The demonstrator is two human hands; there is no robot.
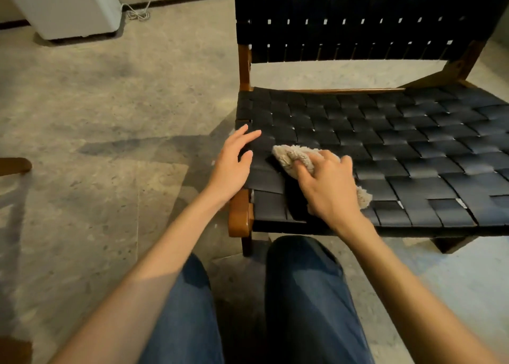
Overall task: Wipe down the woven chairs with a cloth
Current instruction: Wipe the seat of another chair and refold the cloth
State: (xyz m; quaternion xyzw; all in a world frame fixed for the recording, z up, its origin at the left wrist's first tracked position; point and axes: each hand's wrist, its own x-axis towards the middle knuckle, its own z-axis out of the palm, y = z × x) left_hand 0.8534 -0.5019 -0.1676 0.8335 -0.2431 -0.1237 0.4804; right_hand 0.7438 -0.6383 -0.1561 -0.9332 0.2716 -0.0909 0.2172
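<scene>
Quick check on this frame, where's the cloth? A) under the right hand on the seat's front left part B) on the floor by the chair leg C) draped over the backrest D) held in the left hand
A: the right hand grips the beige cloth against the woven seat near its front left corner, while the left hand rests with straight fingers on the seat edge beside it, holding nothing.

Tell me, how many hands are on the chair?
2. The left hand rests on the chair at its near corner. The right hand is just beside it, holding a cloth against the seat. No other hands show.
</scene>
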